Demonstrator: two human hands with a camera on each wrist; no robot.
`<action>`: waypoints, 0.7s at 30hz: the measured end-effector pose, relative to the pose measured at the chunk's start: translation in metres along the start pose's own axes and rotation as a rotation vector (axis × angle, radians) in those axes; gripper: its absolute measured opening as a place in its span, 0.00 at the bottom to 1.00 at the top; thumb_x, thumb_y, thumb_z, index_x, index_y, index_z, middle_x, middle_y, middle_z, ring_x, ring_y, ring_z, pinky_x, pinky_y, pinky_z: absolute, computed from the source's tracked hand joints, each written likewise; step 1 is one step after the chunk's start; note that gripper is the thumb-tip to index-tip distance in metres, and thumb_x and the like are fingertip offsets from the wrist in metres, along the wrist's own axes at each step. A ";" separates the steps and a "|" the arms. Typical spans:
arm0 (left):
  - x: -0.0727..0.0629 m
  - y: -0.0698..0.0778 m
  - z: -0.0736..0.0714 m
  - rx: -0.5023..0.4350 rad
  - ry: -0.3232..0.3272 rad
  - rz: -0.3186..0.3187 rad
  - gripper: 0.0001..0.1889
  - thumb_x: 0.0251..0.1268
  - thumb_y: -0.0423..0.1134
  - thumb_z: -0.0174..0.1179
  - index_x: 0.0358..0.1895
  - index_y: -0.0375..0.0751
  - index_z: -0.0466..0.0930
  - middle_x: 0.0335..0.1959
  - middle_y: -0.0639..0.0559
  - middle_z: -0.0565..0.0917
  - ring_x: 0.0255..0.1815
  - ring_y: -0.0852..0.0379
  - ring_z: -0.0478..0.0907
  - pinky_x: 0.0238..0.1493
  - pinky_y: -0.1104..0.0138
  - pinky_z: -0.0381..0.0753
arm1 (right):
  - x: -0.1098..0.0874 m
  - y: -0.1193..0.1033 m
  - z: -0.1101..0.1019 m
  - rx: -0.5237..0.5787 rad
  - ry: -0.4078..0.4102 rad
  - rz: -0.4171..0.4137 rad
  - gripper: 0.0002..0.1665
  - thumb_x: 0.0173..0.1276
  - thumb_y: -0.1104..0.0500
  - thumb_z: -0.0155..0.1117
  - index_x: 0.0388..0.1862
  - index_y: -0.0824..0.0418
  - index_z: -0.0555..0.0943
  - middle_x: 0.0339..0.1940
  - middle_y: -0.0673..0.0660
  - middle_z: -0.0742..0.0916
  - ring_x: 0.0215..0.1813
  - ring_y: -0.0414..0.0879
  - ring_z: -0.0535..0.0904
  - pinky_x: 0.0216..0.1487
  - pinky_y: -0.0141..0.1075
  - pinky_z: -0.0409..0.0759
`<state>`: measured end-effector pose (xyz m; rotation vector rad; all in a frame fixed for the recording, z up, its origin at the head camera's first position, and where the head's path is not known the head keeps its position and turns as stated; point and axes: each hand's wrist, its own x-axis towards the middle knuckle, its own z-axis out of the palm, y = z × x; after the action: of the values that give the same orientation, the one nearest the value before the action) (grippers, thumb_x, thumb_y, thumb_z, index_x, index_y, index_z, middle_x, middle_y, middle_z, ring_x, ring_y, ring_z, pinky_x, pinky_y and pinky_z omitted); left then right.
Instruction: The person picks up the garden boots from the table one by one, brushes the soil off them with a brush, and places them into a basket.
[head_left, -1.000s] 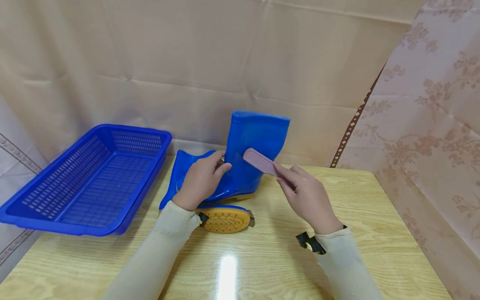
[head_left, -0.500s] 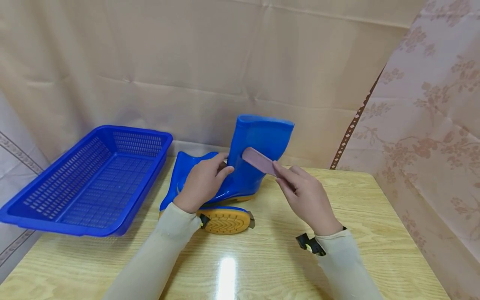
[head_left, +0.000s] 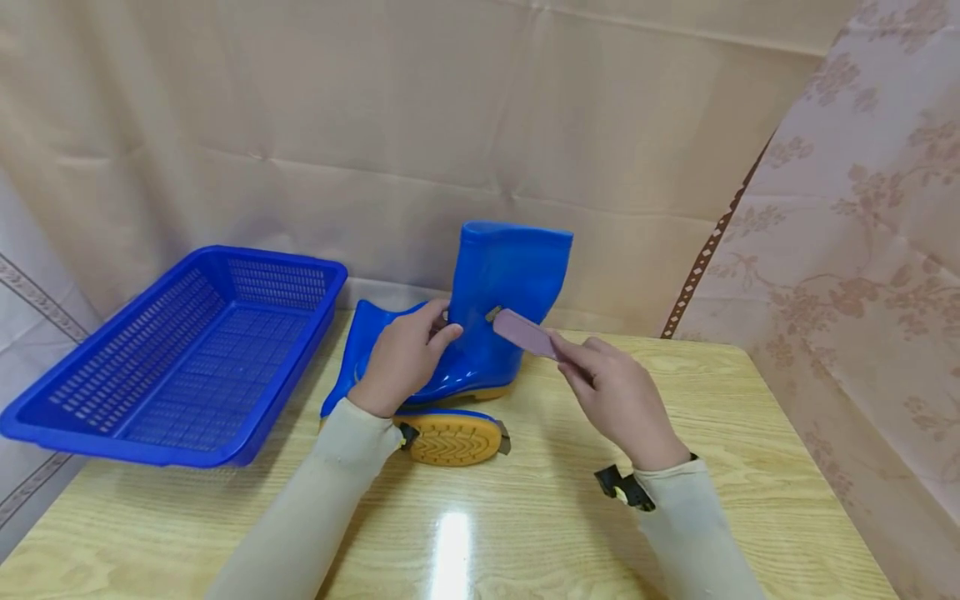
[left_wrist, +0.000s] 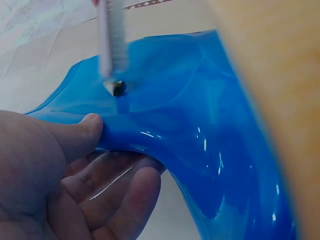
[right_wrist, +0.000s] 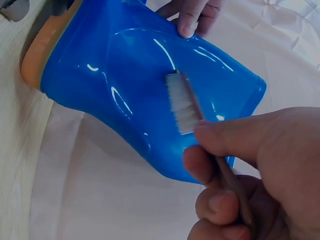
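A blue rain boot (head_left: 510,275) with a yellow sole stands on the table, its shaft leaning slightly right. My left hand (head_left: 405,354) grips the front of the shaft, thumb on the near side and fingers behind it, as the left wrist view shows. In my right hand (head_left: 618,400) is a pinkish-purple brush (head_left: 525,333), held by its handle. Its white bristles (right_wrist: 182,102) lie against the side of the shaft. Just past the brush tip a small dark spot (left_wrist: 119,88) shows on the boot. A second blue boot (head_left: 450,439) lies on its side in front, sole toward me.
A blue plastic basket (head_left: 288,392) with mesh walls stands at the left of the wooden table (head_left: 540,517). Behind the table hangs a beige cloth (head_left: 360,108), and a floral cloth (head_left: 862,250) hangs on the right.
The boot's shaft tipped right, then came back left with my left hand. The brush has slid slightly right and down along the shaft, uncovering the dark spot.
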<state>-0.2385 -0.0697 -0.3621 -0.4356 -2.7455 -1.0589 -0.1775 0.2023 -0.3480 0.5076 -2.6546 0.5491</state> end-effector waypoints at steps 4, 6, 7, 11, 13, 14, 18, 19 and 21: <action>0.000 0.000 0.000 -0.002 -0.001 0.004 0.21 0.81 0.49 0.56 0.70 0.50 0.75 0.50 0.49 0.87 0.47 0.50 0.85 0.54 0.50 0.85 | -0.001 0.000 -0.001 -0.017 -0.020 -0.011 0.22 0.75 0.60 0.68 0.66 0.52 0.83 0.32 0.51 0.84 0.23 0.41 0.68 0.22 0.34 0.66; 0.000 0.001 0.000 -0.005 -0.001 0.009 0.22 0.80 0.50 0.56 0.71 0.51 0.74 0.51 0.49 0.88 0.49 0.50 0.86 0.55 0.50 0.84 | -0.001 -0.001 -0.003 -0.011 -0.005 -0.021 0.22 0.74 0.60 0.68 0.66 0.52 0.84 0.32 0.50 0.84 0.23 0.41 0.68 0.22 0.34 0.65; -0.001 0.001 0.000 -0.008 -0.001 0.013 0.22 0.80 0.49 0.56 0.71 0.51 0.74 0.51 0.49 0.88 0.49 0.49 0.86 0.55 0.50 0.84 | -0.002 -0.001 -0.005 -0.009 0.009 -0.025 0.22 0.74 0.60 0.69 0.66 0.53 0.84 0.31 0.50 0.84 0.23 0.41 0.68 0.22 0.34 0.65; -0.001 0.002 0.001 -0.012 0.002 0.027 0.21 0.80 0.49 0.57 0.71 0.51 0.75 0.51 0.49 0.88 0.49 0.50 0.86 0.54 0.50 0.85 | -0.003 -0.002 -0.008 0.007 0.061 -0.043 0.22 0.72 0.61 0.70 0.64 0.54 0.85 0.30 0.49 0.83 0.24 0.40 0.68 0.22 0.34 0.64; -0.001 0.002 0.001 -0.014 0.005 0.034 0.21 0.80 0.49 0.57 0.70 0.51 0.75 0.50 0.49 0.88 0.48 0.50 0.86 0.54 0.50 0.85 | -0.002 -0.002 -0.006 0.011 0.076 -0.054 0.22 0.72 0.61 0.70 0.65 0.54 0.85 0.29 0.49 0.83 0.24 0.40 0.68 0.22 0.33 0.64; -0.001 0.002 0.001 -0.013 0.006 0.035 0.21 0.80 0.49 0.57 0.70 0.51 0.75 0.50 0.49 0.88 0.48 0.50 0.86 0.54 0.51 0.85 | -0.002 -0.002 -0.005 0.011 0.076 -0.059 0.23 0.72 0.61 0.70 0.65 0.54 0.84 0.29 0.50 0.83 0.24 0.40 0.68 0.22 0.33 0.64; -0.001 0.001 0.001 -0.011 0.007 0.034 0.21 0.80 0.49 0.57 0.70 0.52 0.75 0.50 0.49 0.88 0.48 0.50 0.86 0.54 0.50 0.85 | -0.001 -0.002 -0.002 0.005 0.043 -0.044 0.23 0.73 0.60 0.69 0.66 0.54 0.83 0.30 0.51 0.84 0.23 0.40 0.68 0.22 0.33 0.65; -0.001 0.001 0.001 -0.010 0.005 0.031 0.21 0.80 0.49 0.57 0.71 0.52 0.75 0.50 0.49 0.88 0.48 0.50 0.86 0.54 0.50 0.85 | -0.001 -0.002 -0.003 0.003 0.027 -0.029 0.23 0.73 0.60 0.69 0.66 0.53 0.83 0.31 0.51 0.84 0.23 0.41 0.67 0.22 0.34 0.65; 0.000 0.001 0.001 -0.010 0.000 0.024 0.22 0.80 0.49 0.56 0.71 0.52 0.74 0.51 0.49 0.88 0.48 0.50 0.86 0.54 0.50 0.85 | -0.003 -0.002 -0.005 -0.006 -0.011 0.004 0.22 0.74 0.60 0.68 0.66 0.53 0.84 0.30 0.51 0.84 0.23 0.41 0.67 0.22 0.35 0.65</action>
<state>-0.2378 -0.0681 -0.3625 -0.4680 -2.7292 -1.0669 -0.1731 0.2040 -0.3441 0.5053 -2.6676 0.5413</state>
